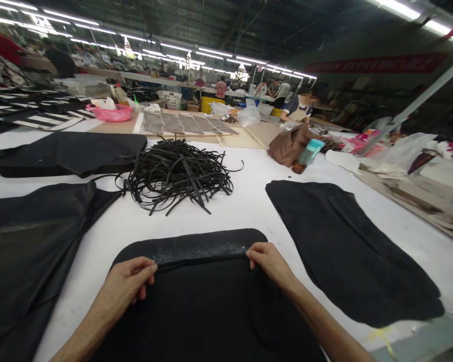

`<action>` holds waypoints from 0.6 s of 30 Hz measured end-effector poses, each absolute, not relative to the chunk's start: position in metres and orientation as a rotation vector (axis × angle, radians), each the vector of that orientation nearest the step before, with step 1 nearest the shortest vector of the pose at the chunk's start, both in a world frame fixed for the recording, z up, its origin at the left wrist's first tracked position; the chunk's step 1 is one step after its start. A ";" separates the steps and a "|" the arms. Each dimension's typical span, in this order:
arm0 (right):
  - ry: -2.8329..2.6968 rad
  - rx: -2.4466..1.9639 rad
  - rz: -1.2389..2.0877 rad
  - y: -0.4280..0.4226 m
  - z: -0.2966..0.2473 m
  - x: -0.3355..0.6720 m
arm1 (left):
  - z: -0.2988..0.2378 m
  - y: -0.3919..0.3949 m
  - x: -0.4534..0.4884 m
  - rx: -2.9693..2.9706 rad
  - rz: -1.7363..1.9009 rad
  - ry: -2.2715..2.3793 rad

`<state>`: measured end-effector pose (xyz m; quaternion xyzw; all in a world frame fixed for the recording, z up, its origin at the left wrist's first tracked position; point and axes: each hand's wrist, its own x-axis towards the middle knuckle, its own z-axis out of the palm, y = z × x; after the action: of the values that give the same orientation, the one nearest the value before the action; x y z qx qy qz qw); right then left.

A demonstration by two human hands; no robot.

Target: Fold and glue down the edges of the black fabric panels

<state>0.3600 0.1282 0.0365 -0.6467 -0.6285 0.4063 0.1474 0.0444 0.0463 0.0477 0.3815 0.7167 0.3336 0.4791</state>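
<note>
A black sheet of fabric or leather with rounded far corners lies in front of me on the white tabletop. A shiny, wet-looking band runs across it near its far edge. Along the near side of this band goes a dark raised edge, with my left hand pinching its left end between thumb and fingers. At the right end my right hand pinches the same edge in a like way. Whether this edge is a fold or a separate layer, I cannot tell.
A heap of black strips lies beyond the sheet. Other black pieces lie as a stack, at left and at right. Farther off are a bottle with a turquoise lid, a pink basin and a co-worker.
</note>
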 end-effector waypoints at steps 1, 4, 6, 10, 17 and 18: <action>-1.808 -1.870 1.146 0.129 0.036 0.358 | 0.047 0.047 0.044 0.934 0.807 1.763; -1.828 -1.896 1.076 0.130 0.033 0.354 | 0.040 0.049 0.041 0.983 0.769 1.788; -1.854 -1.909 1.036 0.131 0.032 0.352 | 0.034 0.049 0.040 1.054 0.751 1.804; -1.920 -1.904 1.005 0.131 0.029 0.350 | 0.027 0.047 0.041 1.166 0.736 1.867; -2.041 -1.872 1.003 0.137 0.015 0.355 | 0.032 0.048 0.046 1.215 0.677 1.968; -2.056 -1.863 1.006 0.137 0.014 0.356 | 0.033 0.048 0.046 1.221 0.667 1.978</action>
<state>0.3559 0.1366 0.0135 -0.6285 -0.6935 0.3392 0.0949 0.0458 0.0483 0.0335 0.4723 0.7651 0.2581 0.3535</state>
